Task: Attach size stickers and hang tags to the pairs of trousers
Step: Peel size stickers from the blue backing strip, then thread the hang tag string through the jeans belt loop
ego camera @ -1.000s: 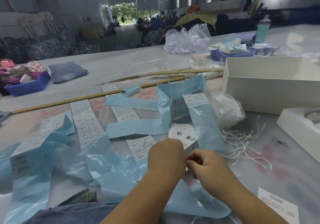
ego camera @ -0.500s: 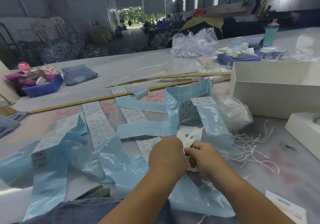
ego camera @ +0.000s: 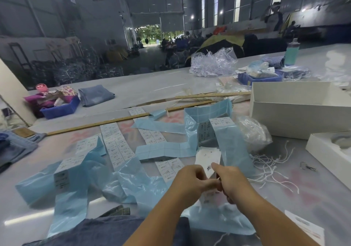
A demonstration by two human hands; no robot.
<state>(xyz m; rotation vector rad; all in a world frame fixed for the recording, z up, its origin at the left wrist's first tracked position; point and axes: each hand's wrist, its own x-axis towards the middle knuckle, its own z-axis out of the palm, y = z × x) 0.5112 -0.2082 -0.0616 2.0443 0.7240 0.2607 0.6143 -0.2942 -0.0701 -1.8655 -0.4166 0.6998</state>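
both hands meeting over the near middle of the table (ego camera: 133,86). left hand (ego camera: 190,181) curled, thumb and forefinger pinched toward the right; right hand (ego camera: 232,183) curled too, fingers pinching at the same spot. between them a white hang tag (ego camera: 208,159), standing up out of the pinch, long axis running away from the body and slightly up, printed mark near its lower end just above the fingertips. looks gripped by both hands at its near end; whether a string is already caught in that pinch cannot be told, too blurred.

loose white strings (ego camera: 269,167) scattered on the table to the right of the right hand, near but not touching it, so the right hand is clearly the nearer one for fetching a string. likely step in hand: readying the tag, perhaps threading or separating it.

size stickers (ego camera: 115,146) on white sheets with blue backing strips (ego camera: 163,149), spread left and ahead of the hands, the left hand nearer to those. trousers (ego camera: 114,232), dark denim, lying at the bottom edge under the forearms, toward the body from the tag; so the tag has to come back and down to reach the cloth.

further off: open white box (ego camera: 296,112) at right, crumpled clear bag (ego camera: 252,133) beside it, wooden ruler (ego camera: 98,123) across the table, folded jeans (ego camera: 96,94) and blue tray (ego camera: 60,108) at far left.
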